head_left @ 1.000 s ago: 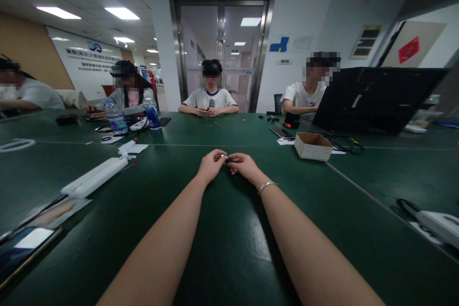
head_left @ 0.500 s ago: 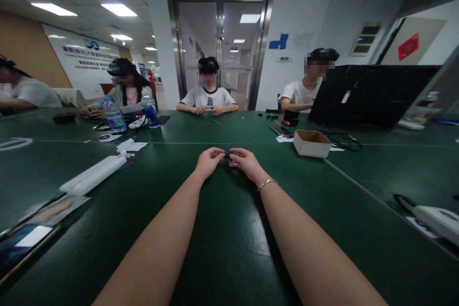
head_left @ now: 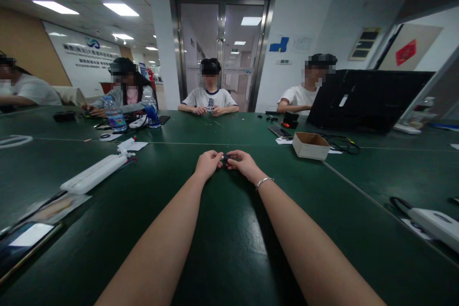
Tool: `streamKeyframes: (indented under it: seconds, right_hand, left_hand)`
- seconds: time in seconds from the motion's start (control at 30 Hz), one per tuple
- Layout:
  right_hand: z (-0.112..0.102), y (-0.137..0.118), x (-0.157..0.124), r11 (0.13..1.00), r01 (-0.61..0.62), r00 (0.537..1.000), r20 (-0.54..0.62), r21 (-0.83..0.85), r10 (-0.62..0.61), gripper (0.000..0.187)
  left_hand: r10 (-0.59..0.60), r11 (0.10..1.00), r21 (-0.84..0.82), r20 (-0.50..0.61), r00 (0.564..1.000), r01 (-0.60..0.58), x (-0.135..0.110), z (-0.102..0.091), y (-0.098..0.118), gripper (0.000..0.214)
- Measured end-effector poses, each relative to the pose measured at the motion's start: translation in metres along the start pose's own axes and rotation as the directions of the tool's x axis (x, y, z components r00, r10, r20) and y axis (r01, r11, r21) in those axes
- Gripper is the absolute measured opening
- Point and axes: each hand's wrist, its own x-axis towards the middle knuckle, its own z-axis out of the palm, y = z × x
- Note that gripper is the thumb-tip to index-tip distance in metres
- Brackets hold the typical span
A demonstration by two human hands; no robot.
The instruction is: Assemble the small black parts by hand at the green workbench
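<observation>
My left hand (head_left: 208, 164) and my right hand (head_left: 243, 162) meet over the middle of the green table (head_left: 229, 229). Between their fingertips is a small dark object (head_left: 225, 158) with a shiny spot at its left end; it is too small to name. Both hands are closed in a pinch on it, the left at one end and the right at the other. Fingers cover most of its surface. A silver bracelet (head_left: 264, 181) circles my right wrist.
An open cardboard box (head_left: 310, 149) stands ahead right, near a black monitor (head_left: 369, 98). A white power bank-like case (head_left: 93, 173), a phone (head_left: 28, 244) and water bottles (head_left: 115, 117) are on the left. A white device (head_left: 435, 224) lies right. Several people sit around the table.
The fingertips have shifted slightly, and more of the small dark object shows between them, including its shiny end. Both hands stay in nearly the same place. The view has tilted a little.
</observation>
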Motion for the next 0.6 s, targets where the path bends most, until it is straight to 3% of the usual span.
streamKeyframes:
  seconds: [0.23,0.47,0.6]
  right_hand:
    - [-0.002,-0.003,-0.004,1.0,0.004,1.0,-0.016,-0.019,-0.004,0.008]
    - [-0.006,-0.001,0.002,0.999,-0.024,1.0,0.006,-0.029,0.025,0.019]
    - [-0.005,-0.004,0.0,0.999,-0.04,0.999,0.002,-0.017,0.04,0.008]
  left_hand:
    - [0.077,0.993,-0.097,0.055,0.995,-0.072,0.003,0.004,-0.004,0.037]
    - [0.083,0.979,0.18,0.078,0.994,-0.096,-0.001,0.002,0.009,0.054]
    - [0.015,0.953,0.301,0.034,0.999,-0.025,-0.003,0.002,0.016,0.059]
